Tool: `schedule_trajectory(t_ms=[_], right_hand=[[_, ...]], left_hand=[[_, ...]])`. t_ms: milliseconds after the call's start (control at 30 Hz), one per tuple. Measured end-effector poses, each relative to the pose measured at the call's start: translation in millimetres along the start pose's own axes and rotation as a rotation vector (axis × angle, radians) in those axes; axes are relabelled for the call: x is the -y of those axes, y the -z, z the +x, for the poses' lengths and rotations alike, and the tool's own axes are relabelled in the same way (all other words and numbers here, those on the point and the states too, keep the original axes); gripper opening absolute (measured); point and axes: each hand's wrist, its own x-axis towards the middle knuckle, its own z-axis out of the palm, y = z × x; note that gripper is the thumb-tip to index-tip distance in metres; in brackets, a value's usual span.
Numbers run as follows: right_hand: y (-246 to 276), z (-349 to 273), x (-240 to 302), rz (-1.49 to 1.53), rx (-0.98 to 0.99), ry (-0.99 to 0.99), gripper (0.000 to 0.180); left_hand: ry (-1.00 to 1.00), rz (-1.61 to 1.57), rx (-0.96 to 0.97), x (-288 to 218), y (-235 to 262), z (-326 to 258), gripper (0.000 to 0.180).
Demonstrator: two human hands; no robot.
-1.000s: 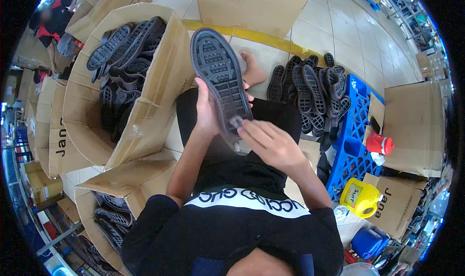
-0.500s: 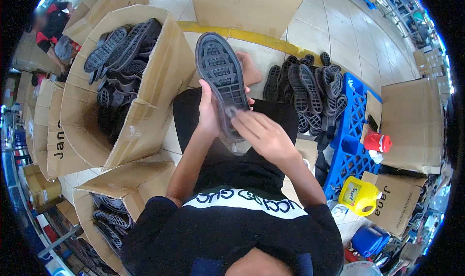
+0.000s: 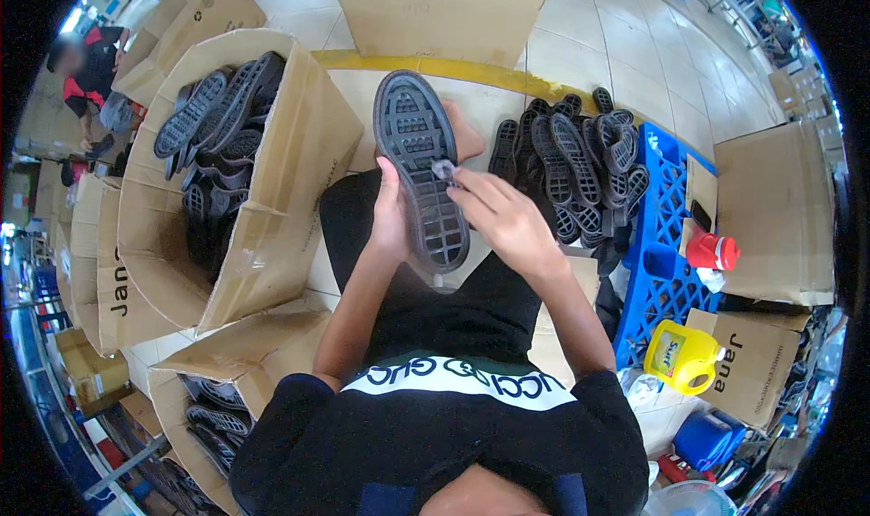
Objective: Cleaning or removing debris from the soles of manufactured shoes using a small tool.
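Note:
A dark grey shoe sole [image 3: 419, 140] stands tilted up in front of me, its gridded, hollow side showing. My left hand [image 3: 391, 215] is closed round its left edge, with the thumb along the rim and the other fingers hidden behind. Over the sole's right side, my right hand [image 3: 504, 219] pinches a small wad of greyish cloth [image 3: 443, 170]. That wad is at the right rim near the sole's middle; whether it presses on the surface I cannot tell.
Soles [image 3: 227, 108] fill a tall carton [image 3: 299, 172] on the left; a lower carton [image 3: 204, 362] holds more. Several soles [image 3: 573, 158] lie right of my knees, beside a blue plastic pallet [image 3: 666, 244] bearing a red jug [image 3: 712, 251]. Near it are a yellow bottle [image 3: 681, 356] and a blue container [image 3: 707, 439].
My right hand has moved up along the sole from its lower part to its middle, with the wad. The sole sits slightly lower in view and remains in my left hand.

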Motion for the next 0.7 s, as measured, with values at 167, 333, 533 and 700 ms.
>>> schedule_trajectory(t_ms=[167,333,533,700], right_hand=[[1.1,-46.0,15.3,0.081,0.03,0.053,0.031],[10.0,-96.0,12.0,0.337,0.072,-0.178,0.025],[-61.4,-184.1,-18.7,1.295,-0.894,-1.073,0.012],[-140.1,-249.1,0.2,1.558,-1.339,-1.3,0.013]], left_hand=[[0.149,0.006,0.092,-3.6,15.8,3.6,0.089],[0.226,0.094,0.026,15.6,6.5,22.2,0.091],[0.513,0.194,-0.109,95.2,33.5,57.9,0.091],[0.689,0.141,-0.036,194.6,16.0,126.4,0.086]])
